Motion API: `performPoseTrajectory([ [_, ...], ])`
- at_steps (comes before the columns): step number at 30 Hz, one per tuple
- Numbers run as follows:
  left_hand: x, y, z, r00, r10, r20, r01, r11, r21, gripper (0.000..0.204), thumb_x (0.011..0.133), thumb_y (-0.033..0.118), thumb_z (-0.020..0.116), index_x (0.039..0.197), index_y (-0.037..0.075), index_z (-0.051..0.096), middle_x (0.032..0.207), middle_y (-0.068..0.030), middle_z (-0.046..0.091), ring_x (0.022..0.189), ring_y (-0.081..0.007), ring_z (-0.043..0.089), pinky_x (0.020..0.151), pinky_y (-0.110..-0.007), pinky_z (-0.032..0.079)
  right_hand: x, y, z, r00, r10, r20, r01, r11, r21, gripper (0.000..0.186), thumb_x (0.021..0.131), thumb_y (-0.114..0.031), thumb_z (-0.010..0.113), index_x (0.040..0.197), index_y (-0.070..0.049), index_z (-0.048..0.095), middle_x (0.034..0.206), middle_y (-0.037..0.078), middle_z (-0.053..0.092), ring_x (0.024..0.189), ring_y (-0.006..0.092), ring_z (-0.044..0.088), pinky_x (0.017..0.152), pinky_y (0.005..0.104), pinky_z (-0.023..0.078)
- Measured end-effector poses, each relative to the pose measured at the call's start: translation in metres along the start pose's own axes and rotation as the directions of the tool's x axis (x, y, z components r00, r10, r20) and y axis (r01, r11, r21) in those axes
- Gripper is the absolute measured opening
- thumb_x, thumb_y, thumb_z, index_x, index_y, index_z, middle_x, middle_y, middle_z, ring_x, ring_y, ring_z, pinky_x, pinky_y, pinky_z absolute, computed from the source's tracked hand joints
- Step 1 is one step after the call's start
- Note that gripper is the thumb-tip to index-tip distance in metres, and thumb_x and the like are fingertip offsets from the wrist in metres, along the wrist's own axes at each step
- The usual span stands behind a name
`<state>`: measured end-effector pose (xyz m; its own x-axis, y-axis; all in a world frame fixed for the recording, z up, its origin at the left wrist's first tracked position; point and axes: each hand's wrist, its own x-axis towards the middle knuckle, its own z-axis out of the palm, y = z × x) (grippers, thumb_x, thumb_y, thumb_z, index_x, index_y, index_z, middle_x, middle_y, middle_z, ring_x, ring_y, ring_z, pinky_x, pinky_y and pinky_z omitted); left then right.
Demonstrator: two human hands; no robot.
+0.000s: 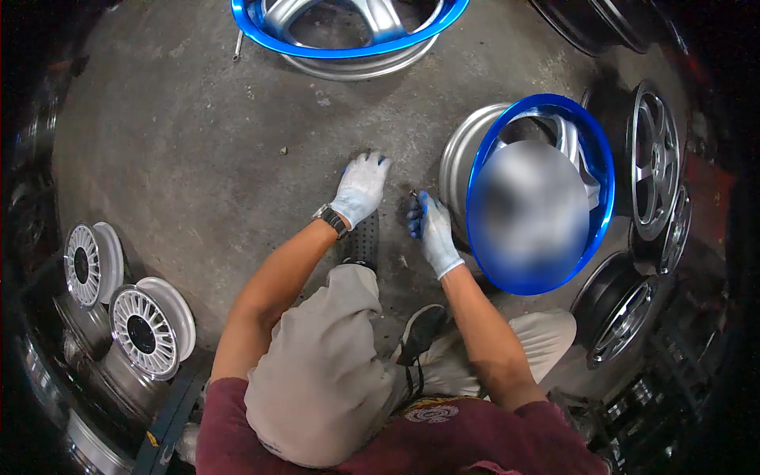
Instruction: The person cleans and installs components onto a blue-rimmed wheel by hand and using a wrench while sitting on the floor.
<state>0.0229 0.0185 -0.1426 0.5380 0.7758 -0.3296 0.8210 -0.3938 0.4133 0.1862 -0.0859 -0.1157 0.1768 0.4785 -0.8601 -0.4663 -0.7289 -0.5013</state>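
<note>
Right hand (437, 236): fingers pinching a small dark part (413, 193), just left of blue-lipped wheel (568, 141). Left hand (362, 188): back up, farther left; can't tell if fingers grip anything.

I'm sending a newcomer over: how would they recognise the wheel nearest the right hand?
On the grey floor, find the gloved right hand. Just right of it sits a silver wheel with a shiny blue lip. Unlike the other blue-lipped wheel, cut off by the picture's top edge, it shows its full round shape.
</note>
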Motion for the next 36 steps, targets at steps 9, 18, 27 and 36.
performPoseTrajectory([
  [9, -0.054, 0.024, -0.038, 0.993, 0.009, -0.119, -0.048, 0.942, -0.333, 0.044, 0.096, 0.026, 0.061, 0.136, 0.009, 0.056, 0.136, -0.019, 0.056, 0.117, -0.0398, 0.054, 0.1, -0.048, 0.044, -0.011, -0.033, 0.014, 0.976, -0.107, 0.188, 0.154, 0.952, -0.263, 0.042, 0.103, -0.048, 0.05, 0.088, -0.011, 0.062, 0.068, -0.001, 0.054, 0.055, 0.0082, 0.047, 0.05, 0.0253, 0.037],
  [18, -0.069, 0.034, -0.06, 0.98, -0.197, 0.001, 0.122, 0.606, -0.786, 0.047, 0.093, 0.028, 0.07, 0.129, 0.002, 0.057, 0.118, -0.0198, 0.065, 0.104, -0.0343, 0.067, 0.091, -0.042, 0.053, -0.028, -0.071, 0.036, 0.896, -0.202, 0.394, 0.336, 0.891, -0.306, 0.045, 0.102, -0.043, 0.053, 0.08, -0.006, 0.065, 0.067, 0.001, 0.056, 0.058, 0.0112, 0.05, 0.053, 0.0285, 0.038],
  [27, -0.031, -0.076, -0.076, 0.885, -0.405, -0.23, 0.228, 0.807, -0.544, 0.033, 0.094, 0.017, 0.064, 0.125, 0.004, 0.063, 0.119, -0.0197, 0.065, 0.105, -0.0332, 0.067, 0.092, -0.039, 0.052, 0.022, -0.017, 0.02, 0.96, -0.185, 0.211, 0.281, 0.644, -0.712, 0.039, 0.097, -0.036, 0.061, 0.102, 0.002, 0.068, 0.077, 0.009, 0.065, 0.064, 0.0174, 0.059, 0.06, 0.0343, 0.047],
  [36, 0.066, -0.221, -0.132, 0.613, -0.592, -0.523, 0.547, 0.796, -0.259, 0.055, 0.091, 0.028, 0.065, 0.139, 0.006, 0.053, 0.126, -0.0258, 0.059, 0.115, -0.0422, 0.06, 0.1, -0.048, 0.049, 0.022, -0.036, 0.031, 0.935, -0.236, 0.263, 0.329, 0.312, -0.891, 0.043, 0.089, -0.024, 0.067, 0.123, 0.0, 0.06, 0.115, 0.027, 0.067, 0.107, 0.0435, 0.065, 0.093, 0.0486, 0.05],
])
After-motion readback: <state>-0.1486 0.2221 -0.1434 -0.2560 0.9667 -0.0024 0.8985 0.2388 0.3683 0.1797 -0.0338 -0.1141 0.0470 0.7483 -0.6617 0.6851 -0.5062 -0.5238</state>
